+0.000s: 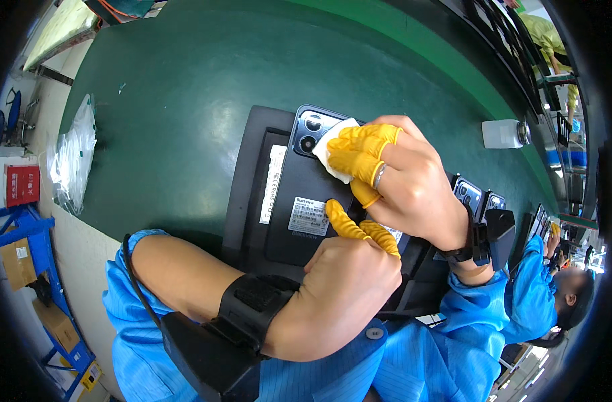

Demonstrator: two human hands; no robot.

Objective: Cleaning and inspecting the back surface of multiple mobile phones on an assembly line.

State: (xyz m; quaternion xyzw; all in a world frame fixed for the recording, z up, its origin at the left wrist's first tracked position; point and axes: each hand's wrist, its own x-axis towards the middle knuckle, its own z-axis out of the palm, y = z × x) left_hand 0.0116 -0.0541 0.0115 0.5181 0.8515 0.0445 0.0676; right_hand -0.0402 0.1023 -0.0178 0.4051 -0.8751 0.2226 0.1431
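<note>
A dark phone [286,221] lies back up on a black foam tray [242,187], its camera block [311,124] at the far end and a white printed label [309,216] lower down. My right hand [410,177], in yellow finger cots, pinches a folded white wipe [327,149] against the phone's back beside the lenses. Lower on the phone is my left hand [349,275], also in yellow finger cots. Its fingers are curled, with one fingertip at the label's edge; the right side of the phone is hidden by both hands.
More phones [467,191] lie to the right of my right wrist. A white bottle [504,134] stands at the green table's [178,80] right side. Clear plastic bags [75,157] lie at the left edge. A co-worker in a blue sleeve [526,301] sits on the right.
</note>
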